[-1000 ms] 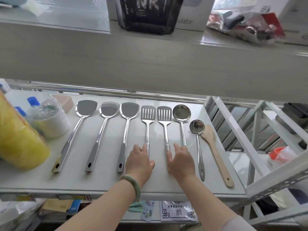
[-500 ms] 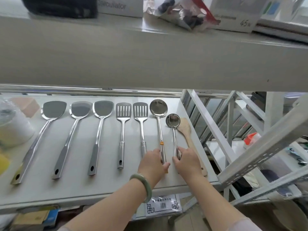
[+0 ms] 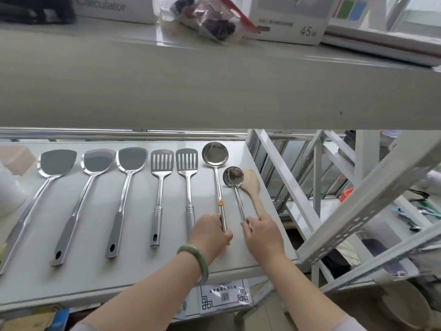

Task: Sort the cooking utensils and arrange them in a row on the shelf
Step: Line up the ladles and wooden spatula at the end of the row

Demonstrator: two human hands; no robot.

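Observation:
Steel utensils lie in a row on the white shelf [image 3: 133, 278], heads away from me. From the left come three solid turners [image 3: 128, 161], then two slotted turners [image 3: 187, 161], a large ladle [image 3: 215, 154], a small ladle [image 3: 233, 176] and a wooden spoon [image 3: 251, 185] at the right end. My left hand [image 3: 210, 235], with a green bangle on its wrist, grips the large ladle's handle. My right hand [image 3: 262, 235] pinches the small ladle's handle and covers the wooden spoon's handle end.
An upper shelf [image 3: 214, 91] hangs over the row, carrying boxes and a plastic bag [image 3: 205, 17]. White slotted rack posts [image 3: 358, 206] slant at the right. A white roll [image 3: 9, 194] sits at the far left. Papers [image 3: 224, 297] lie on the lower level.
Both hands moved right from the slotted turners' handles to the two ladles' handles. The view also swung right, so the yellow bag and bottles left the picture.

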